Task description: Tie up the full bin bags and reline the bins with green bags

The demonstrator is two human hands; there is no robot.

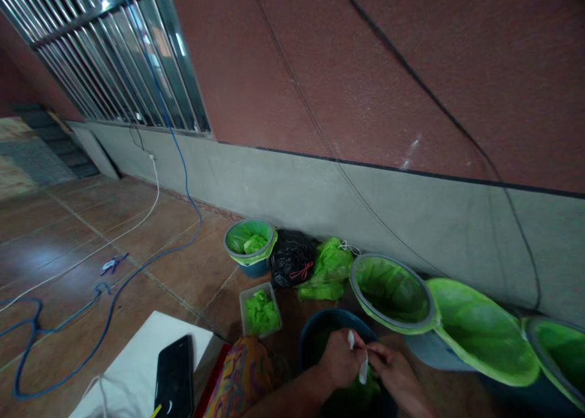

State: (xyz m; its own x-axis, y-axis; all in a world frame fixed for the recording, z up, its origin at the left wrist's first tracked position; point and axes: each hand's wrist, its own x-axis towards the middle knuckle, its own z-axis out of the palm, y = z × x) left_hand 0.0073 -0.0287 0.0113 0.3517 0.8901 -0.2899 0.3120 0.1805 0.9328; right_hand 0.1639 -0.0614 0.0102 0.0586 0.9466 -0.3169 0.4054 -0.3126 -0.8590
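Note:
My left hand point(340, 358) is closed on a white drawstring point(364, 369), its fingers pinched together. Close against it, my right hand point(395, 372) pinches the same drawstring, with the fingertips of both hands nearly touching. A dark blue bucket point(315, 326) stands beneath them. Below my hands, inside the bucket, shows part of a green plastic bag point(363, 396); most of it is hidden by my hands and shadow.
Bins with green liners, including a grey-rimmed bin point(393, 259), line the wall to the right. Ahead are a black tied bag point(292, 256), a green tied bag point(331, 265), a small lined bucket point(249, 262) and a clear tub point(269, 329). A phone point(174, 375) lies on a white box point(146, 345).

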